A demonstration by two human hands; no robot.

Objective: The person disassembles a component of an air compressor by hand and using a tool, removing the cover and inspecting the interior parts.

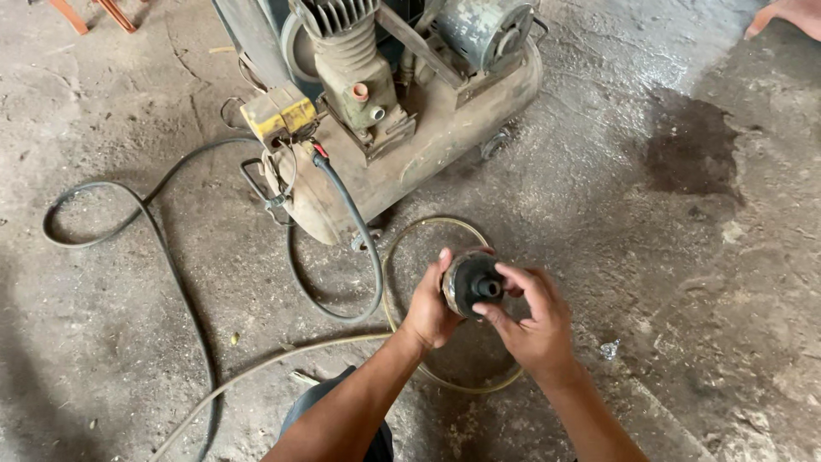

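Both forearms reach out over a dirty concrete floor (650, 257), and between them sits a round, dark, greasy machine part (471, 282) with a metal rim and a short stub sticking out of its face. The left hand (430, 306) is wrapped around the part's left side, thumb up along the rim, gripping it firmly. The right hand (534, 321) comes in from the other side, fingertips (499, 278) pinched on that central stub, so both hands are grasping the same piece, held in the air above the floor.

Just under the hands, a thin yellowish hose (410, 235) loops in a ring on the floor and trails off toward the lower left. Left of the left hand, a black rubber hose (363, 248) curves down from the machine beyond, and a second dark hose (162, 248) snakes wide across the floor farther left.

Beyond the hands stands an old, grimy air compressor (402, 128): tank lying on its side, finned pump head on top, a yellow switch box (280, 115) at its near end and an electric motor (483, 30) up at the far side. To the right of the right hand, farther out, a dark oily stain (693, 145) marks the floor. At the top right corner, part of another person's foot (791, 15) pokes in.
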